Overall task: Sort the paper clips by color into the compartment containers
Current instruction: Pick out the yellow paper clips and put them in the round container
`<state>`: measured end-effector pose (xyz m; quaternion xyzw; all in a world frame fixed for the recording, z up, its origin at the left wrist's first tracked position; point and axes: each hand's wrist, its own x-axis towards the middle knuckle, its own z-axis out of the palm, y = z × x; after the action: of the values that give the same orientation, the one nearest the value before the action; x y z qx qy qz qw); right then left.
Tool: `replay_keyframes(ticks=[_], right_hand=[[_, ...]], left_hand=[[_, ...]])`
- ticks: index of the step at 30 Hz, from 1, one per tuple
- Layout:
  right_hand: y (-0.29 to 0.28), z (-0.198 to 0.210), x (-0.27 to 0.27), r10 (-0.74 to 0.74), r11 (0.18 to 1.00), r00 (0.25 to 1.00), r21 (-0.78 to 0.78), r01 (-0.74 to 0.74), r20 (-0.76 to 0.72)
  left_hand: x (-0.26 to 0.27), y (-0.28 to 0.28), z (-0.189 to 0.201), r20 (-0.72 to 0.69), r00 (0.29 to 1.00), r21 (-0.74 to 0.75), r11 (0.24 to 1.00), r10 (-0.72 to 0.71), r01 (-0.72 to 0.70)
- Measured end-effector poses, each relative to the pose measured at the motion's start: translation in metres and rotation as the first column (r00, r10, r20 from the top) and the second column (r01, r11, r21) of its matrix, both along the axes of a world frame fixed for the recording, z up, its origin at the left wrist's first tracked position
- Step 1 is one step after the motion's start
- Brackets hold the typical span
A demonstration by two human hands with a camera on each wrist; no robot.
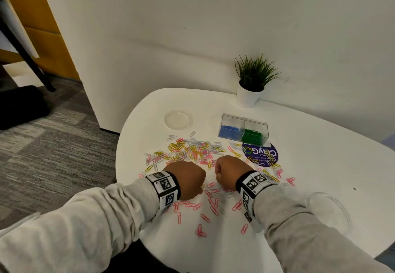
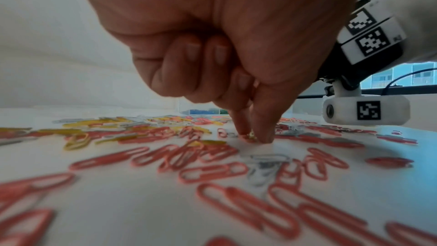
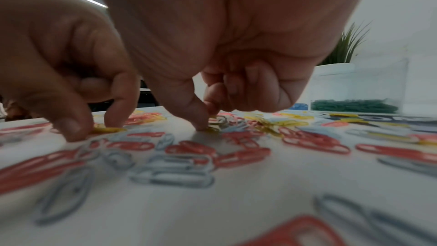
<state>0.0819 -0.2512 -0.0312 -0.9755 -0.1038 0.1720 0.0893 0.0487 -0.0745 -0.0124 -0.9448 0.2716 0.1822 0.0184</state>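
- Head view: I'm seeing both hands curled down over the scattered paper clips (image 1: 192, 151) on the white table (image 1: 310, 155), knuckles up, close together but not touching.
- Left hand (image 1: 188, 179) is pinching a yellow paper clip (image 2: 252, 135) between thumb and fingertip, right at the table surface; the other fingers are folded into the palm.
- Right hand (image 1: 229, 171) is pressing thumb and forefinger together on a yellow clip (image 3: 211, 128) at the edge of the mixed pile.
- Pink clips (image 1: 210, 200) are lying mostly near me, and yellow, pink and clear ones are lying mixed further out.
- Clear compartment container (image 1: 243, 129) is sitting beyond the pile, with blue clips (image 1: 229, 130) in the left cell and green clips (image 1: 252, 137) in the right.
- Some clips are spilling onto a purple round sticker (image 1: 261, 155) beside it.
- Potted plant (image 1: 251, 82) is standing against the wall.
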Motion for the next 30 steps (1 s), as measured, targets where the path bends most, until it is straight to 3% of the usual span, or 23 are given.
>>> replay_keyframes(ticks=[4, 7, 10, 12, 15, 18, 21, 27, 30], right_hand=[[0.000, 0.005, -0.005, 0.076, 0.995, 0.997, -0.072, -0.074, 0.027], [-0.007, 0.013, -0.007, -0.025, 0.994, 0.999, 0.107, 0.022, 0.026], [-0.020, 0.027, -0.005, -0.220, 0.901, 0.975, 0.381, 0.209, -0.014], [-0.026, 0.033, -0.005, -0.258, 0.859, 0.964, 0.442, 0.260, -0.065], [-0.024, 0.032, -0.005, -0.124, 0.954, 0.990, 0.266, 0.137, -0.063], [-0.015, 0.018, -0.006, 0.024, 0.999, 0.999, 0.035, -0.023, -0.044], [-0.009, 0.009, -0.006, 0.089, 0.992, 0.996, -0.086, -0.088, 0.004], [0.000, 0.008, -0.004, 0.059, 0.988, 0.997, -0.144, -0.065, -0.043], [0.001, 0.012, -0.009, 0.065, 0.983, 0.997, -0.169, -0.072, -0.050]], left_hand=[[0.000, 0.001, -0.001, 0.038, 0.998, 0.014, 0.998, -0.055, 0.054], [0.002, 0.012, 0.004, 0.032, 0.999, -0.130, 0.991, 0.007, -0.003], [0.012, 0.026, 0.012, -0.163, 0.970, -0.368, 0.902, 0.178, -0.227], [0.018, 0.034, 0.017, -0.415, 0.870, -0.461, 0.763, 0.267, -0.454], [0.021, 0.046, 0.021, -0.631, 0.729, -0.476, 0.611, 0.263, -0.633], [0.018, 0.051, 0.020, -0.705, 0.675, -0.523, 0.483, 0.219, -0.703], [0.015, 0.050, 0.020, -0.758, 0.619, -0.525, 0.372, 0.204, -0.765], [0.011, 0.045, 0.029, -0.796, 0.574, -0.529, 0.237, 0.195, -0.815], [0.010, 0.041, 0.035, -0.792, 0.574, -0.536, 0.213, 0.209, -0.817]])
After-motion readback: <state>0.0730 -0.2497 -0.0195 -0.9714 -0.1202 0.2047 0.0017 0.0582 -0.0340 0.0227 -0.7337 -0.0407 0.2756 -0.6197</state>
